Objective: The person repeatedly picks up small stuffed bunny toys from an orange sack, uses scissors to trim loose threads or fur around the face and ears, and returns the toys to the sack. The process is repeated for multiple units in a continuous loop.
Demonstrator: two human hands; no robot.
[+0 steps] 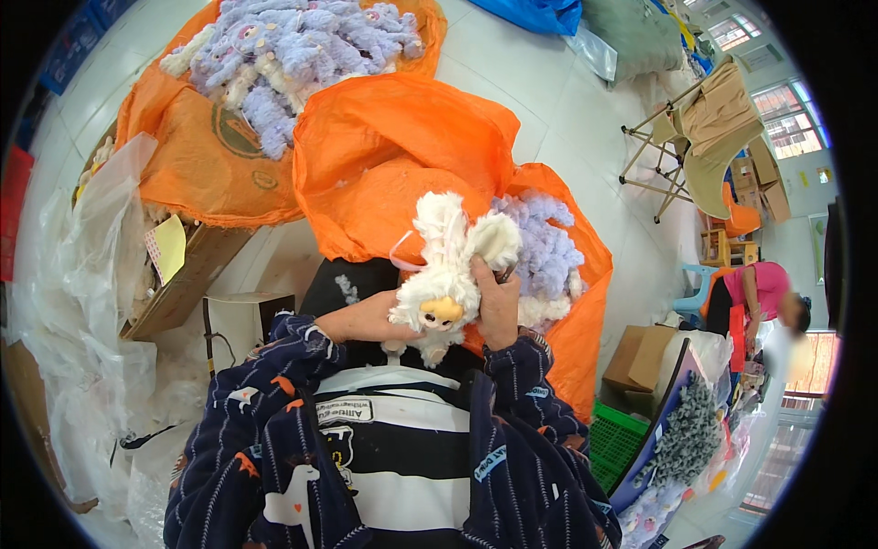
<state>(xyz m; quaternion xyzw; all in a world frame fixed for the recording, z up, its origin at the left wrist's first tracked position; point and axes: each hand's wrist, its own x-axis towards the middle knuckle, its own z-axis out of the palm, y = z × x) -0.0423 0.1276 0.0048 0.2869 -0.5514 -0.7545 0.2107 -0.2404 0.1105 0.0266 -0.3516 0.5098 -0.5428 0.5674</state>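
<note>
A fluffy white plush toy [437,297] with a yellow face hangs head-down over my lap, in front of an orange sack. My left hand [368,317] grips its head side from the left, and the fingers are partly hidden behind the fur. On the other side my right hand [498,306] is closed on the toy, its thumb near a pale rounded part. A small dark thing [504,274] shows at the right fingers; I cannot make out what it is. A pink ribbon loop [400,249] sticks out to the toy's left.
An orange sack [402,128] lies open ahead. Lilac plush toys [293,46] are heaped on another sack at far left; more [541,242] lie at right. Clear plastic [82,320] drapes the left side. A folding chair [704,137], green crate [617,444] and person [764,297] are right.
</note>
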